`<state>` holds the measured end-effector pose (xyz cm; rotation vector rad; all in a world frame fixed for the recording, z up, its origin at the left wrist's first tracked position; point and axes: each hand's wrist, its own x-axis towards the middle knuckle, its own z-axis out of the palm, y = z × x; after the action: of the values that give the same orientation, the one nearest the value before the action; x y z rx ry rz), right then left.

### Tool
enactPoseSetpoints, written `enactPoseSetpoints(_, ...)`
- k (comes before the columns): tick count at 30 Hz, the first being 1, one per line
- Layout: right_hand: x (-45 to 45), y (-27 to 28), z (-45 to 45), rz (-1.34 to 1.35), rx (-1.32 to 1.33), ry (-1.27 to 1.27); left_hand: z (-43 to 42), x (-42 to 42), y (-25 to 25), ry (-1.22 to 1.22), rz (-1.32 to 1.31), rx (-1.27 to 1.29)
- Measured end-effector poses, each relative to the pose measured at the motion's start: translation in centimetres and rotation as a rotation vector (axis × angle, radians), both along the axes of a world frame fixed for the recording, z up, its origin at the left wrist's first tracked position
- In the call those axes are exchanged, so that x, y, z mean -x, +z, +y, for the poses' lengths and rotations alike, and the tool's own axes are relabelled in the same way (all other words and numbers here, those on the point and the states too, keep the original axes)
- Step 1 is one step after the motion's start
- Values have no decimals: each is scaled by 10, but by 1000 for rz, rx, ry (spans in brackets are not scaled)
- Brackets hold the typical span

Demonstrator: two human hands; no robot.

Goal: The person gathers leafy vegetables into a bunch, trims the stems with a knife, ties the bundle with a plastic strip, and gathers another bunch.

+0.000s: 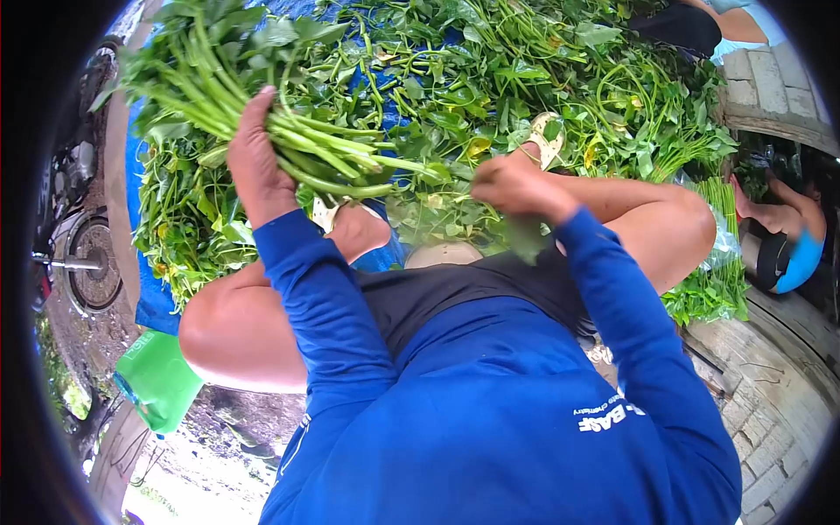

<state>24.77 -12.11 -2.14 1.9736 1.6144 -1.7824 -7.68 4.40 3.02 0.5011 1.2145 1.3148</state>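
A thick bundle of green leafy stems (206,96) is gripped in my left hand (261,157), its leaves toward the upper left and its stem ends toward the right. Just right of those stem ends is my right hand (525,188), its fingers closed and slightly blurred. A blurred green leaf (527,238) hangs below this hand; whether the fingers hold it is unclear. Loose leafy stems (437,96) lie spread over a blue sheet (150,302) in front of my crossed legs.
A green plastic container (159,381) lies at the lower left, near a wheel (90,261). Tied-looking bundles of greens (719,214) lie at the right. Another person (787,232) sits at the far right, and part of another person (735,24) shows at the upper right.
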Motion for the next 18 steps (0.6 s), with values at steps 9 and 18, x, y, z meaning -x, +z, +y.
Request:
enactPoseSetpoints(9, 111, -153, -37, -579, -656, 583, -6, 71, 123, 76, 212, -65)
enactPoseSetpoints(18, 39, -145, 130, -558, -210, 260, -26, 73, 103, 266, 103, -37)
